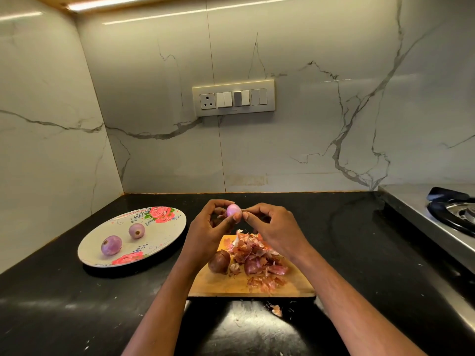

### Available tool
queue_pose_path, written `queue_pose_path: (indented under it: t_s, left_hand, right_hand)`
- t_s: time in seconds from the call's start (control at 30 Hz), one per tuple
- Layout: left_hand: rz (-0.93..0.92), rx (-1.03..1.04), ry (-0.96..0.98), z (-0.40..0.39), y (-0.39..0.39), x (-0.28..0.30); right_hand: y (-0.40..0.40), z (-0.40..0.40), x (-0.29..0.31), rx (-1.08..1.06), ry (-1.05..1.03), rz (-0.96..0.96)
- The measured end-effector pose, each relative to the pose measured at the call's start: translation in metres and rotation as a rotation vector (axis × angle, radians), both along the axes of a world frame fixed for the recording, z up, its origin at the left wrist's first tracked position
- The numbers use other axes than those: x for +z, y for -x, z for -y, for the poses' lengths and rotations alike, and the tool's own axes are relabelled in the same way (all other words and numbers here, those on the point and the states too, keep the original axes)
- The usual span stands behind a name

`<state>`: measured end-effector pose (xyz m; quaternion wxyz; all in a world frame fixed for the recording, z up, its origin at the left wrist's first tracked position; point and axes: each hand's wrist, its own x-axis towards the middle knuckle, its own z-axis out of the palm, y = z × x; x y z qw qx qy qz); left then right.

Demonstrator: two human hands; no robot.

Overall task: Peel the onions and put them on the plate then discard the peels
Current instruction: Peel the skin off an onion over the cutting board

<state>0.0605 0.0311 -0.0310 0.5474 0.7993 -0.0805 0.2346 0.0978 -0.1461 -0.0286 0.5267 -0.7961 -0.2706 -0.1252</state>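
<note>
Desk (77, 299): black polished stone, glossy, with reflected glare. Wall (308, 140): smooth, glossy, grey-veined marble-look panels. Cutting board (226, 285): matt light wood. Plate (164, 240): smooth, rose-printed surface. Peels (257, 253): thin, dry, papery. Peeled onion (233, 210): smooth, pale, slightly shiny. Stove (421, 217): brushed stainless metal.
</note>
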Motion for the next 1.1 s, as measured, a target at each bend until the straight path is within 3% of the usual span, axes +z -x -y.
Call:
queue_pose_path:
  t_s: [0.23, 0.5, 0.8, 1.1]
  left_hand:
    - [0.016, 0.028, -0.074, 0.0007, -0.0020, -0.0024]
    - [-0.054, -0.020, -0.020, 0.0036, -0.0021, -0.0032]
    - [-0.062, -0.040, 0.032, 0.0041, 0.0023, 0.0013]
    - [-0.064, -0.020, 0.012, 0.0025, 0.0024, 0.0018]
  right_hand:
    - [-0.0018, -0.0002, -0.0054, -0.057, 0.021, 0.024]
    - [0.0008, -0.0029, -0.0034, -0.125, 0.103, 0.153]
    - [-0.0056, 0.0050, -0.0033, 0.005, 0.022, -0.005]
    - [-0.0059, 0.0051, -0.0021, 0.008, -0.026, 0.043]
